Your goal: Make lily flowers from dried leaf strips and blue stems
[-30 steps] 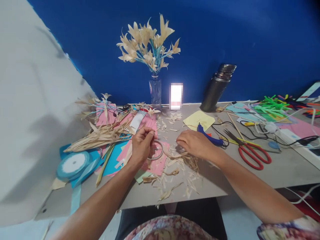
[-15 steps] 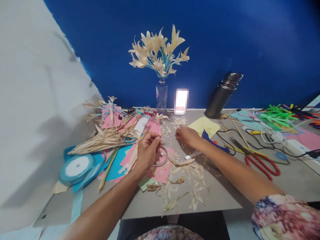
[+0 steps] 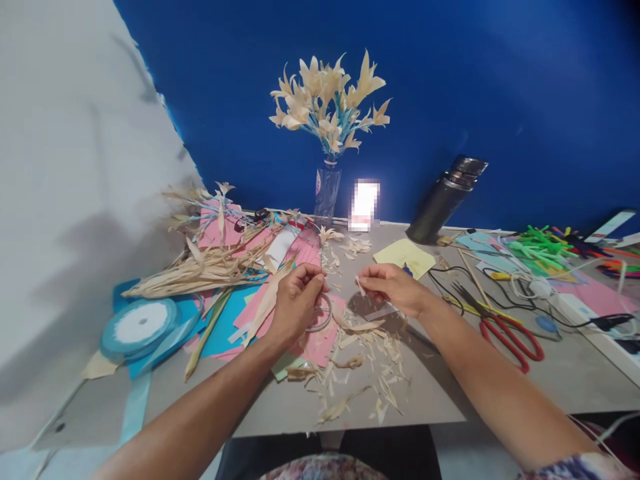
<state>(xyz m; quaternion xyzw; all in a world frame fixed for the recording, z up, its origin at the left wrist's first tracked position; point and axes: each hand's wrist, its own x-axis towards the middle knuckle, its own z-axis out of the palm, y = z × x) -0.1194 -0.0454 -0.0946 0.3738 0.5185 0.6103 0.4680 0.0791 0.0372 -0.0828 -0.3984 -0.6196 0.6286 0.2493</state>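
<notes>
My right hand (image 3: 395, 288) is closed in a pinch on a small pale husk petal (image 3: 359, 285), held above the table. Opposite it, my left hand (image 3: 299, 297) has thumb and fingertips pressed together; what lies between them is too small or hidden to make out. Just under the left hand a thin grey ring (image 3: 325, 319) rests on pink paper (image 3: 320, 347). Scattered husk scraps (image 3: 383, 343) cover the table between and in front of my hands. A finished husk flower (image 3: 329, 233) lies beyond the left hand, beside a small pile of cut petals (image 3: 356, 248).
On the left lie a blue ribbon spool (image 3: 143, 323) and a bundle of dried husks (image 3: 200, 270). Behind stand a clear bottle of husk flowers (image 3: 327, 193) and a dark flask (image 3: 443, 203). Red-handled scissors (image 3: 510, 340), a yellow sheet (image 3: 417, 257), cables and green pipe cleaners (image 3: 543, 250) are right.
My right hand has come back from the petal pile toward me and now shows a petal in its fingertips. My left hand stays nearly in place. The view has shifted slightly.
</notes>
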